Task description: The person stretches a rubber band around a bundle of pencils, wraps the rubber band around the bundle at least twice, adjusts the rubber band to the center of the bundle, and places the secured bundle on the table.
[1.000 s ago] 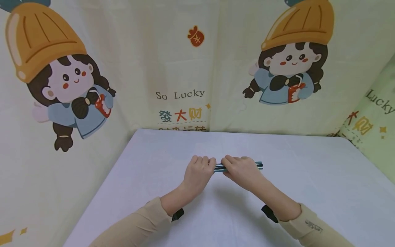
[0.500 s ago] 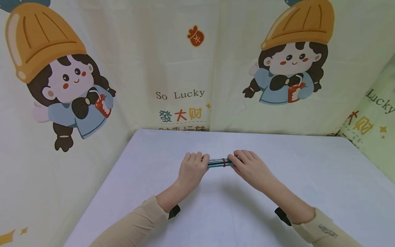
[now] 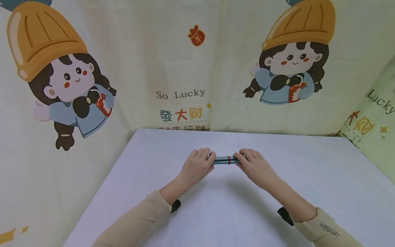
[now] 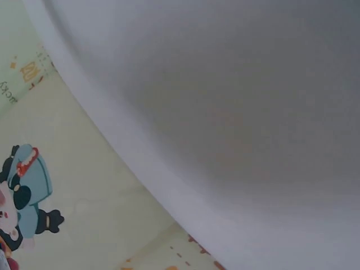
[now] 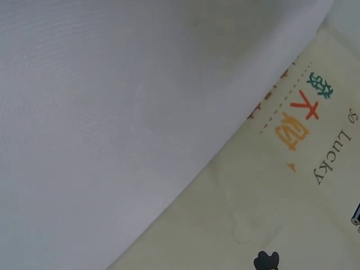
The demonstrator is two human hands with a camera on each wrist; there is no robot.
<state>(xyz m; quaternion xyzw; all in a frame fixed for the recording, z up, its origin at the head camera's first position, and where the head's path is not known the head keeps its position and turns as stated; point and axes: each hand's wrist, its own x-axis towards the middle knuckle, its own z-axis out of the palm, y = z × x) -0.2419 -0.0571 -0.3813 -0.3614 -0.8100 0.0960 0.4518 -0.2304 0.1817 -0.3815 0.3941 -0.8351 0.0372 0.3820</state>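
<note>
Held up over the white table, a bundle of slim, shiny blue-green and dark pencils (image 3: 221,160) lies level between both hands in the head view. A thin red band (image 3: 229,160) circles it near my right hand. My left hand (image 3: 197,166) grips the left end, fingers curled over the top. At the other end, my right hand (image 3: 254,168) holds the bundle between thumb and fingers. Both ends are hidden by the hands in the head view. One pencil end (image 5: 356,218) pokes into the right edge of the right wrist view; neither wrist view shows a hand.
A white-covered table (image 3: 172,144) spreads beneath the hands, with soft arm shadows on it. Behind it and at both sides hangs a cream curtain (image 3: 132,68) printed with cartoon figures and lettering. Dark wrist-worn devices (image 3: 285,216) show under the forearms.
My right hand has slid right along the pencils, baring the red band between the hands. Both hands have risen slightly in the view; the left dipped leftward, then came back right.
</note>
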